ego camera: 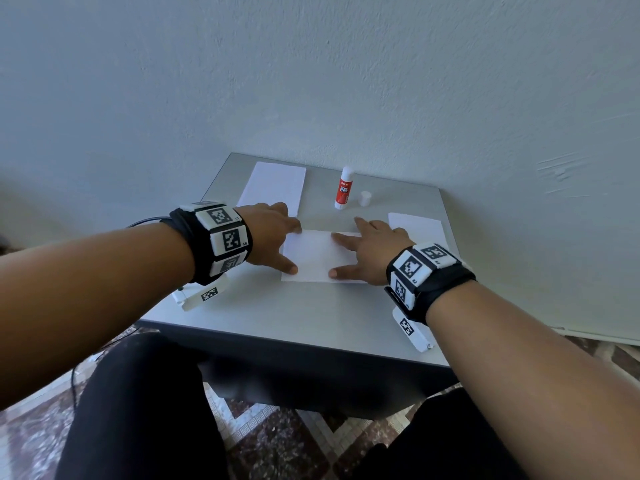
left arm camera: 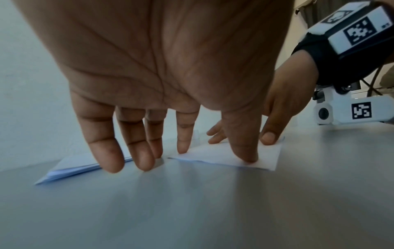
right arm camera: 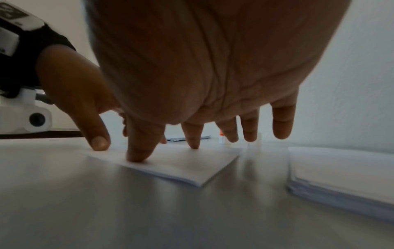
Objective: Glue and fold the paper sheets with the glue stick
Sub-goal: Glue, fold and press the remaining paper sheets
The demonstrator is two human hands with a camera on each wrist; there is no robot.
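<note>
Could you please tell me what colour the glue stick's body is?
The glue stick is red with a white top, clearest in the head view.

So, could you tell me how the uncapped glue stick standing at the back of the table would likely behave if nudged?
The glue stick stands upright, tall and narrow, so it would probably tip easily. Being round, it would likely roll afterwards. Its cap sits beside it, so the exposed tip might smear the table.

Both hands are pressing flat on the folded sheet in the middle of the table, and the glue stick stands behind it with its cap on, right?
Not quite. The head view shows the glue stick standing uncapped, its cap beside it on the table. Otherwise yes: the left hand and right hand press the folded sheet.
</note>
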